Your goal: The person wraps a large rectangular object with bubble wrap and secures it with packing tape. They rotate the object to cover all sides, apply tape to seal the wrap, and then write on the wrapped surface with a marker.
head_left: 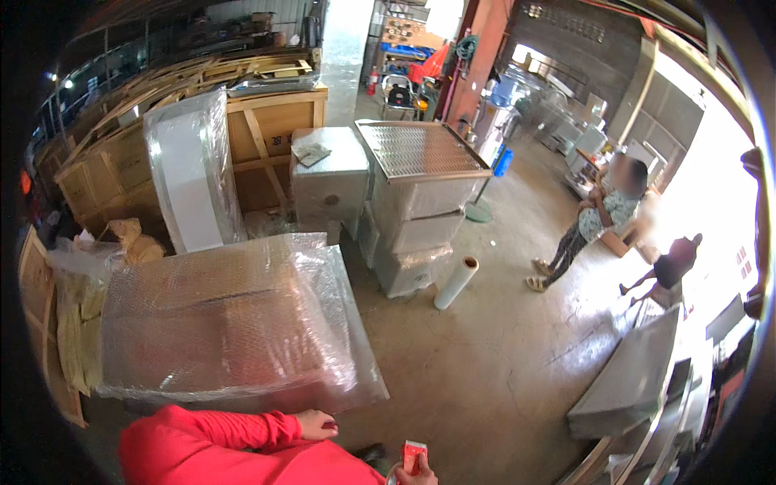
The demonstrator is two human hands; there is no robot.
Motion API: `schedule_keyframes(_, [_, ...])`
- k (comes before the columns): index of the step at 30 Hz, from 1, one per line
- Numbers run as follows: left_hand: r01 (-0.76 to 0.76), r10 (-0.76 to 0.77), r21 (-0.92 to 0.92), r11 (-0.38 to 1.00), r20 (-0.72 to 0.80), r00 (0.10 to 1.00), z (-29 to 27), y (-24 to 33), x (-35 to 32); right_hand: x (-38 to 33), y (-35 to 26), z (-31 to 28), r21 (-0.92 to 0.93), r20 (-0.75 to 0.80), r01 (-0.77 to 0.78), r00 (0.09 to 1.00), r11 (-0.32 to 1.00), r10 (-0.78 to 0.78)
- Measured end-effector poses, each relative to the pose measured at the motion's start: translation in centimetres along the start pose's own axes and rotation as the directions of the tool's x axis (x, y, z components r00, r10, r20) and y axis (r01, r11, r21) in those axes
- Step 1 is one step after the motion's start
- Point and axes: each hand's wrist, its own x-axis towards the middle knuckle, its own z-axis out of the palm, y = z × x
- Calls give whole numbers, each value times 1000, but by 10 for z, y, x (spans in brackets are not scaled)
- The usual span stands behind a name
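My left hand (316, 424), at the end of a red sleeve, is held in front of my body with its fingers curled in. A small dark spot shows at its fingertips; I cannot make out what it is. Low in the view, my right hand (419, 477) grips a red tape dispenser (413, 457) with a pale end pointing up. Just beyond my left hand lies a broad, low load covered in bubble wrap (234, 323). Neither hand touches it.
A roll of stretch film (457, 283) stands on the floor beside stacked wrapped boxes (420, 234) topped by a perforated metal tray (422, 149). Wooden crates (271, 133) stand behind. Two other people (602, 214) are at the right, near long grey metal pieces (626, 380).
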Motion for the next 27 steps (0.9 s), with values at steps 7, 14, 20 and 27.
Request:
schedule_keyframes(7, [169, -230, -300, 939, -182, 956, 0, 82, 107, 169, -14, -119, -212, 145, 299, 951, 930, -272])
schedule_keyframes(14, [111, -214, -351, 930, -270, 939, -11, 86, 245, 345, -83, -126, -226, 125, 549, 835, 805, -535])
schedule_keyframes(20, [-58, -154, -350, 935, -547, 823, -117, 117, 336, 443, -213, -176, -147, 441, 645, 721, 750, -534])
schedule_keyframes(27, [-89, -273, -419, 904, -724, 634, -272, 120, 353, 558, -348, -163, 462, 271, 720, 441, 518, -856])
